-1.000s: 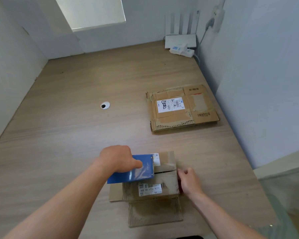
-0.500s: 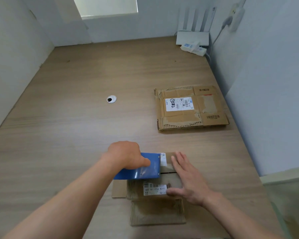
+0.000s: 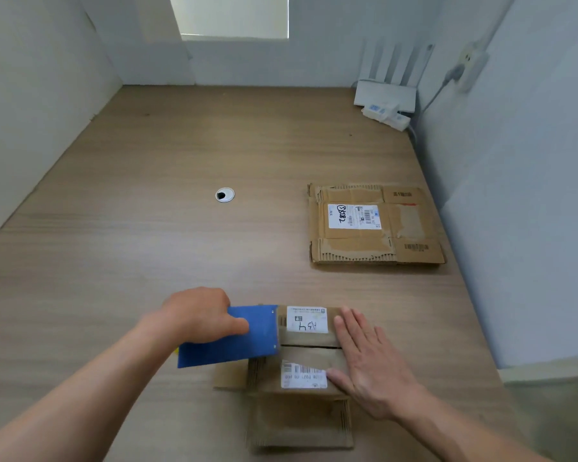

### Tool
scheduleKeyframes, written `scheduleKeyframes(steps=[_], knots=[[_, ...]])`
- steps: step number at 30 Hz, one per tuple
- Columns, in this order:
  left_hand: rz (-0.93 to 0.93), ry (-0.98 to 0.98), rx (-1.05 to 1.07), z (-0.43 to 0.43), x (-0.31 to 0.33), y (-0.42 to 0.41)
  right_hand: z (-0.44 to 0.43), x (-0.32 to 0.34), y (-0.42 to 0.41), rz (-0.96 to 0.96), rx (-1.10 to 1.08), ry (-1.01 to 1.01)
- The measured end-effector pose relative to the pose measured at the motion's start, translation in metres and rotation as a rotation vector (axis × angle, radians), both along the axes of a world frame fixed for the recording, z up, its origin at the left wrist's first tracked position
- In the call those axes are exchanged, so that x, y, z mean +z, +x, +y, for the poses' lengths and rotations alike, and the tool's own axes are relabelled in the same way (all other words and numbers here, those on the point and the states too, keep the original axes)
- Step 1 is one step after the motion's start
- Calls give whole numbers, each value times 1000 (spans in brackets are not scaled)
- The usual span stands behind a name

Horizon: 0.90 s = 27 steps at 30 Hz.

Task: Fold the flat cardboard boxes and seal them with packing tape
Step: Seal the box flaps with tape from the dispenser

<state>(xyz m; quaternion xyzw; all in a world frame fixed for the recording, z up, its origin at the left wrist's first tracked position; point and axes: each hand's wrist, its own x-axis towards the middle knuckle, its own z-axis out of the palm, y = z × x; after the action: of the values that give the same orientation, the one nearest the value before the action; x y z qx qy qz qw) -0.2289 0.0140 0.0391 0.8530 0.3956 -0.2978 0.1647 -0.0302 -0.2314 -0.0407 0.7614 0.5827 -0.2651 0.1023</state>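
Observation:
A small cardboard box (image 3: pixel 309 353) with white labels stands near the table's front edge, its two top flaps folded down and meeting at a seam. My right hand (image 3: pixel 369 365) lies flat on the right part of those flaps, fingers straight. My left hand (image 3: pixel 201 315) grips a blue tape dispenser (image 3: pixel 234 336) whose right edge sits over the box's left part. Any tape is hidden under the dispenser. A second, flattened cardboard box (image 3: pixel 374 225) lies further back on the right.
The wooden table (image 3: pixel 147 228) has a round cable hole (image 3: pixel 224 195) in its middle. A white router (image 3: pixel 386 91) and a power strip (image 3: pixel 386 115) sit in the far right corner. Walls close in on the left, back and right.
My right hand came from the box's right side onto the top flaps and now lies flat there. The left hand with the dispenser stayed at the box's left part.

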Motion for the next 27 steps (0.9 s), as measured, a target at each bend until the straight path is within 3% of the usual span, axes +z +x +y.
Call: scheduleKeyframes(steps=[4, 11, 27], knots=[[73, -30, 133, 34, 10, -58, 2, -1, -2, -17, 9, -16], [68, -83, 149, 31, -3, -65, 5, 4, -6, -50, 15, -69], [174, 230, -167, -9, -11, -5, 5, 4, -10, -38, 9, -47]])
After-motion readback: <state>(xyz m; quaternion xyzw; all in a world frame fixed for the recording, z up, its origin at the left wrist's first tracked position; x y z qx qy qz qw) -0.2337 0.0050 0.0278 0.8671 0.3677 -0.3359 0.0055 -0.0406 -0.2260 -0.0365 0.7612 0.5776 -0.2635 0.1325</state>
